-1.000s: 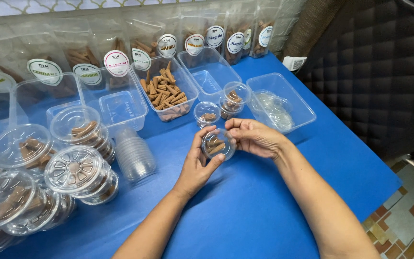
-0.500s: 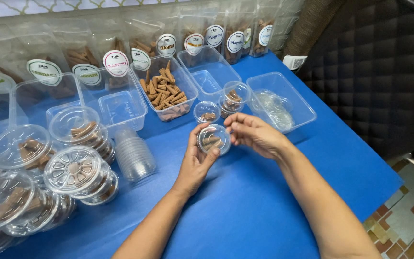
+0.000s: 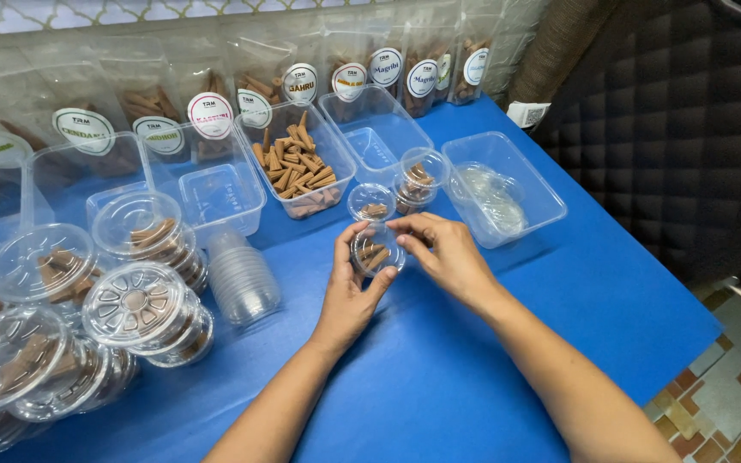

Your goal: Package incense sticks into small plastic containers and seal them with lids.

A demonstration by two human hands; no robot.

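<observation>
Both of my hands hold one small round clear plastic container [image 3: 376, 251] with brown cone-shaped sticks inside, just above the blue table [image 3: 473, 377]. My left hand [image 3: 352, 291] cups it from below and the left, thumb up along its side. My right hand [image 3: 444, 253] grips its right rim and top with the fingertips. Just behind it sits another small filled round container [image 3: 371, 203] and a short stack of filled ones [image 3: 418, 177].
A rectangular tub of loose brown cones [image 3: 299, 169] stands behind. An open tub of clear lids [image 3: 501, 189] is at the right, empty tubs [image 3: 216, 193] at centre left. Stacks of lidded round containers [image 3: 135, 300] and nested cups [image 3: 242, 279] fill the left. Labelled pouches [image 3: 302, 86] line the back wall.
My hands have lifted the small container slightly and turned it between the fingers; my right fingers now sit over its top rim. Nothing else on the table has moved.
</observation>
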